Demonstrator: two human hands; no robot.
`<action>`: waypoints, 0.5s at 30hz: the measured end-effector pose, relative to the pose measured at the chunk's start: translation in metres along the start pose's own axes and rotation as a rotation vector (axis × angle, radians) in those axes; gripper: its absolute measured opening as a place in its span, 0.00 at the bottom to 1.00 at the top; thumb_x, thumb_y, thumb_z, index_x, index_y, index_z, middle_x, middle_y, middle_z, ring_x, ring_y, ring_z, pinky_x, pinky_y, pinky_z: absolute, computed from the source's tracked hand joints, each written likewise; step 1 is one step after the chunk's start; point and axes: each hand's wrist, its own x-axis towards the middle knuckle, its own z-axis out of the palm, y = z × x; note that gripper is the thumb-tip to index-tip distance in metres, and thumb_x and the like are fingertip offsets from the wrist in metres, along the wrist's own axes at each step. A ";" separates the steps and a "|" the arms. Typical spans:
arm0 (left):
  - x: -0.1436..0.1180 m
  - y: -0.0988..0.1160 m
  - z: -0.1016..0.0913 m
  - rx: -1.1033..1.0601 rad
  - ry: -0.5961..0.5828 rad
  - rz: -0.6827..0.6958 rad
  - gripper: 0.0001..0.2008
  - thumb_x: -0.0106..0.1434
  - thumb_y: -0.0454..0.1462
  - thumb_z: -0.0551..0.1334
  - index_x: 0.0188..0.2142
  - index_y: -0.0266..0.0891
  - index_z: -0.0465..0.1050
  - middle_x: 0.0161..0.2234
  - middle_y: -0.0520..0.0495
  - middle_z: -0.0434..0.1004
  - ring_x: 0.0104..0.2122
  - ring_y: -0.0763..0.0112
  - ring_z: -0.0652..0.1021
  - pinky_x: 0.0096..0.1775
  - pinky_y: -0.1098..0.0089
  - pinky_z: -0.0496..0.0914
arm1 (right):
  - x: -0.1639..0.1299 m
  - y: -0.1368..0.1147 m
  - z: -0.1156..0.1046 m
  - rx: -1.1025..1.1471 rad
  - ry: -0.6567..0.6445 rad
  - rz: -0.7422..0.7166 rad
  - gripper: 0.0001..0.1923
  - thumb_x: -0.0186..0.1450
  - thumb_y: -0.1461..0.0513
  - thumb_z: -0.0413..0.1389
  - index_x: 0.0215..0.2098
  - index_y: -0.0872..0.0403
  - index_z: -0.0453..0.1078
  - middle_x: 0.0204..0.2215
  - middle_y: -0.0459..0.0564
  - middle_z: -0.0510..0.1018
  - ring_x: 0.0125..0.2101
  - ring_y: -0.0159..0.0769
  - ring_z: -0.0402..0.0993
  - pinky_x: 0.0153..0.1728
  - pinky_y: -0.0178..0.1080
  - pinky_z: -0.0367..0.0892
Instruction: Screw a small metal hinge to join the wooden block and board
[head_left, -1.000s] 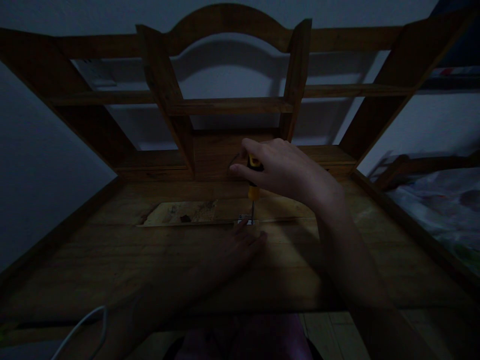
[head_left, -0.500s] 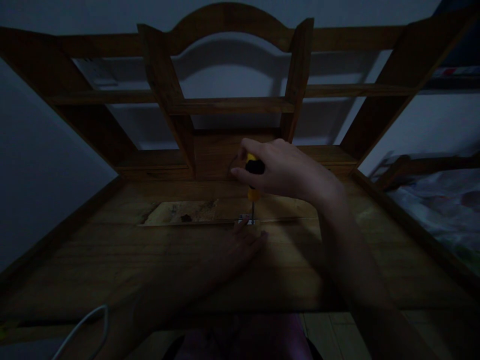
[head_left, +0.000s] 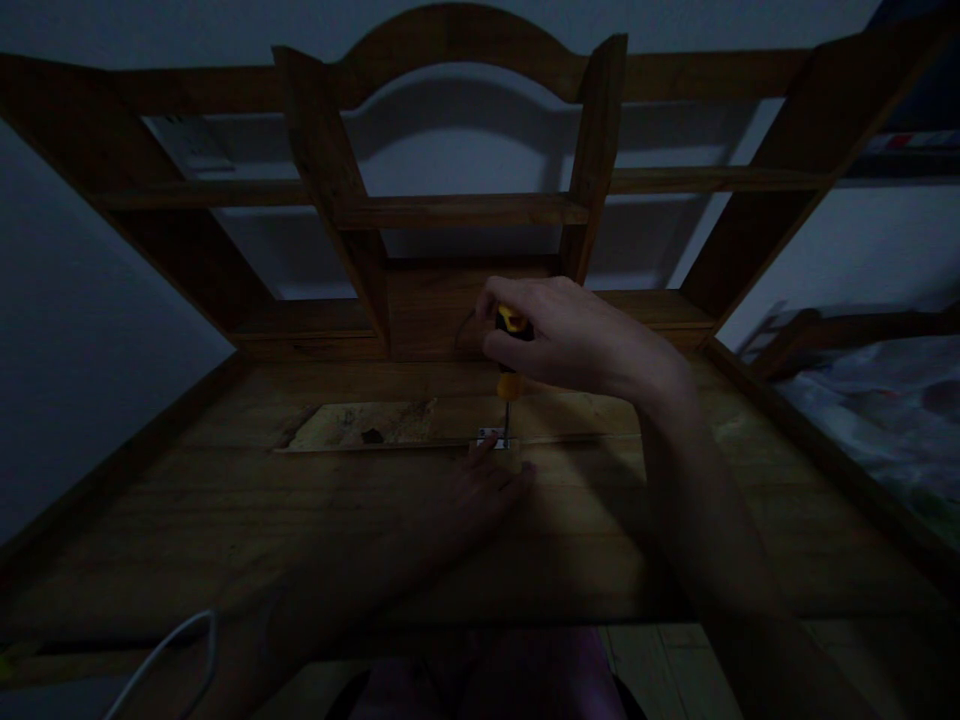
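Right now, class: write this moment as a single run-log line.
right hand: gripping screwdriver upright, tip on metal plate | left hand: flat on wooden desk, fingertips at plate | lighting: dim

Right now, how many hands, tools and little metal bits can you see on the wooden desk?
Hands: 2, left hand and right hand
Tools: 1, screwdriver
Metal bits: 1, small metal plate
Total: 4

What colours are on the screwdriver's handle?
Yellow and black, on the screwdriver in the right hand; head view.
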 end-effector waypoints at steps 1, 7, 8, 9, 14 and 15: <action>0.000 0.000 0.000 0.000 -0.009 0.002 0.21 0.73 0.28 0.51 0.63 0.38 0.63 0.36 0.51 0.82 0.40 0.66 0.81 0.68 0.51 0.57 | 0.000 0.000 -0.001 0.018 -0.013 -0.014 0.10 0.70 0.56 0.53 0.46 0.50 0.71 0.39 0.48 0.80 0.38 0.39 0.75 0.39 0.39 0.62; 0.003 0.002 -0.009 0.000 -0.040 -0.005 0.21 0.72 0.28 0.51 0.63 0.37 0.65 0.40 0.48 0.82 0.46 0.63 0.81 0.67 0.51 0.59 | 0.001 0.000 0.002 -0.025 0.006 -0.029 0.10 0.72 0.58 0.51 0.47 0.52 0.72 0.38 0.50 0.81 0.38 0.40 0.76 0.40 0.39 0.62; 0.003 0.002 -0.010 -0.004 -0.045 -0.003 0.21 0.72 0.29 0.52 0.62 0.37 0.66 0.40 0.48 0.82 0.47 0.62 0.81 0.67 0.52 0.59 | 0.001 0.000 0.002 -0.052 0.025 -0.019 0.12 0.73 0.56 0.50 0.46 0.52 0.72 0.37 0.51 0.81 0.38 0.40 0.76 0.40 0.40 0.62; 0.003 0.001 -0.010 -0.010 -0.047 0.003 0.21 0.72 0.29 0.53 0.62 0.37 0.66 0.40 0.47 0.82 0.48 0.62 0.81 0.67 0.53 0.60 | 0.000 0.000 0.003 -0.084 0.043 -0.005 0.14 0.74 0.54 0.49 0.46 0.53 0.72 0.36 0.52 0.81 0.37 0.42 0.76 0.39 0.40 0.62; 0.000 0.001 -0.006 -0.031 -0.025 -0.017 0.23 0.72 0.27 0.51 0.64 0.37 0.64 0.39 0.50 0.81 0.45 0.64 0.81 0.69 0.51 0.57 | -0.001 0.000 0.001 -0.165 0.063 0.067 0.19 0.72 0.47 0.51 0.46 0.53 0.72 0.34 0.52 0.81 0.35 0.44 0.75 0.38 0.42 0.62; 0.000 0.001 -0.005 -0.034 -0.025 -0.020 0.23 0.72 0.27 0.51 0.64 0.37 0.64 0.38 0.51 0.81 0.44 0.65 0.81 0.69 0.51 0.57 | -0.001 0.000 0.001 -0.146 0.055 0.063 0.17 0.71 0.49 0.52 0.46 0.52 0.72 0.35 0.51 0.81 0.35 0.43 0.75 0.37 0.41 0.62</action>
